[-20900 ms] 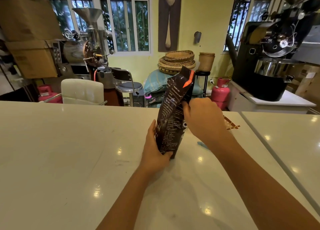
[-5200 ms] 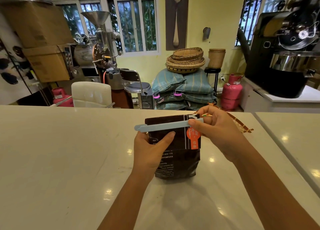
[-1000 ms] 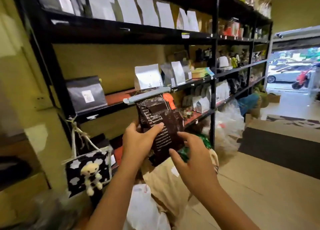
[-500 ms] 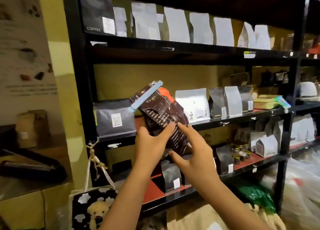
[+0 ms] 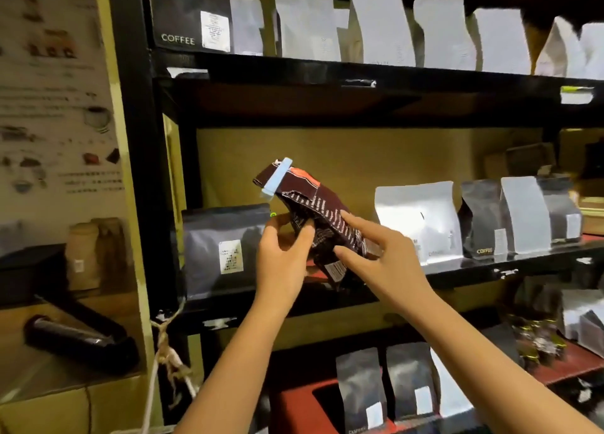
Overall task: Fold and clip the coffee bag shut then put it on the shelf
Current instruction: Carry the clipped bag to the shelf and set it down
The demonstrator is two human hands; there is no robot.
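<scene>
The dark brown coffee bag (image 5: 313,208) is tilted, its folded top pointing up and left, held shut by a light blue clip (image 5: 276,180). It hangs over the middle shelf (image 5: 457,268) of a black rack, in the gap between a grey bag and a silver bag. My left hand (image 5: 284,257) grips its lower left side. My right hand (image 5: 382,253) holds its lower right side, index finger stretched along the bag's face. The bag's bottom edge is near the shelf board; I cannot tell whether it touches.
A dark grey bag (image 5: 225,250) stands left of the gap and a silver bag (image 5: 418,221) right of it, with more bags further right. White bags line the top shelf (image 5: 359,74). Dark bags (image 5: 385,391) stand on the shelf below. A black post (image 5: 137,139) bounds the rack's left side.
I have come closer to the rack, and the bag has moved further in over the middle shelf, turned more end-on. Both hands keep their hold on it.
</scene>
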